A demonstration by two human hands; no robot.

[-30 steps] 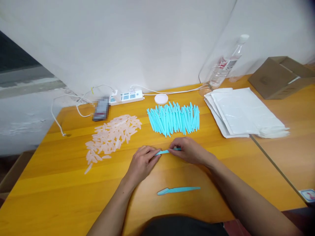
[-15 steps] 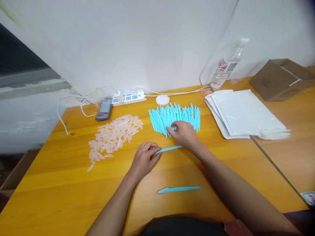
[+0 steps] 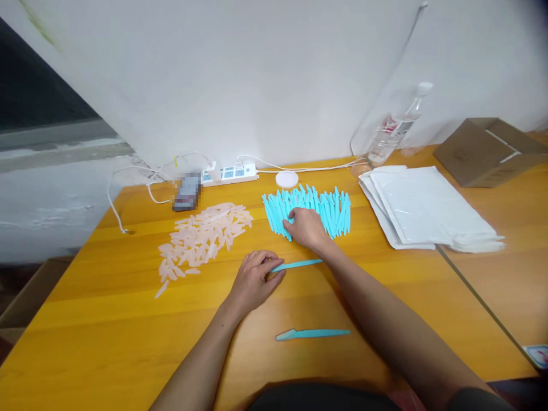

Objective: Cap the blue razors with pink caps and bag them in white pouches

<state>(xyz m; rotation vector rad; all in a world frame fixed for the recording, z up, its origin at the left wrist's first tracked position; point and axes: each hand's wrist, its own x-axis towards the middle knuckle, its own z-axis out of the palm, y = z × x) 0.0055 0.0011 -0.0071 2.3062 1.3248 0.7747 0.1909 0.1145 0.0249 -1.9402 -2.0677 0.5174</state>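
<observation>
My left hand [image 3: 256, 278] pinches one end of a thin blue plastic stick [image 3: 299, 264] that lies on the orange table [image 3: 107, 319]. My right hand [image 3: 305, 226] rests on the near edge of a pile of several blue sticks [image 3: 329, 206], fingers curled onto them; whether it grips one is unclear. A second loose blue stick [image 3: 312, 333] lies nearer to me. Left of the blue pile spreads a heap of clear pinkish caps [image 3: 201, 234].
A stack of white plastic bags [image 3: 423, 208] lies at the right, with a water bottle [image 3: 396, 127] and a cardboard box [image 3: 486, 151] behind. A power strip [image 3: 231, 173], a phone [image 3: 187, 192], cables and a white round lid [image 3: 286, 179] line the back edge.
My right hand has let go of the stick held between both hands and moved back onto the blue pile. My left hand keeps the stick's end on the table.
</observation>
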